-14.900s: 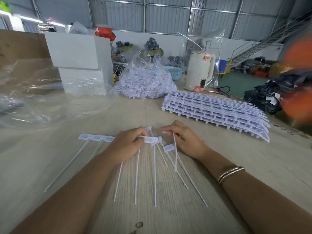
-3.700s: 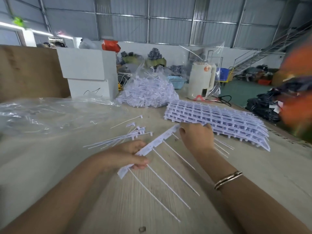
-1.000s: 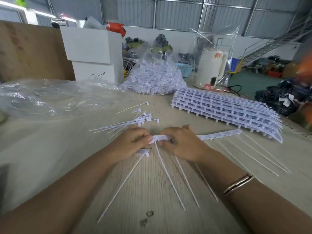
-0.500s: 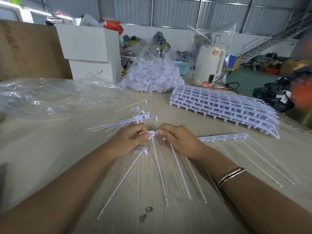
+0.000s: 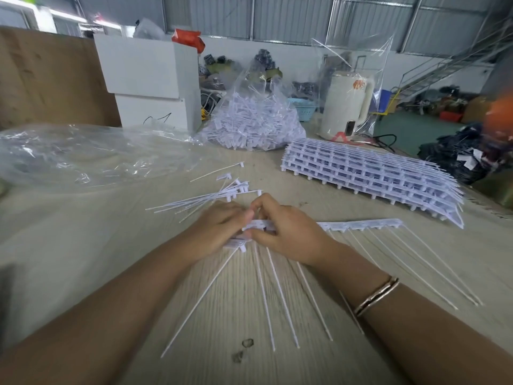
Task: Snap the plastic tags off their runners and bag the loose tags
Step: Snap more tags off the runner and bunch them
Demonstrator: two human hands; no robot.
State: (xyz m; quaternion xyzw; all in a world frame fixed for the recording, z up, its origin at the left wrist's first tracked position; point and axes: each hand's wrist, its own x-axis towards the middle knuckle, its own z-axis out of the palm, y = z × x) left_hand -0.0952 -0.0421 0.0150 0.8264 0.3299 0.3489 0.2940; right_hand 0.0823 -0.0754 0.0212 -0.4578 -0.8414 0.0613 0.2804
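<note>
At table centre, your left hand (image 5: 219, 229) and right hand (image 5: 286, 232) each pinch the strip of tags (image 5: 258, 225), thumbs close so the joint can snap. A second strip (image 5: 361, 225) waits at 3 o'clock within reach; freed loose tags (image 5: 216, 197) gather at 11, toward the bag of tags (image 5: 249, 126) at 12.

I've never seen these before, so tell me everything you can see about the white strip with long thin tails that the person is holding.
The strip is a white plastic runner, lying flat on the wooden table, running rightward from the hands. Small flat tag heads sit side by side along it, each with a thin tail fanning toward the person. The left hand and right hand pinch its left end; its right part lies free.
</note>
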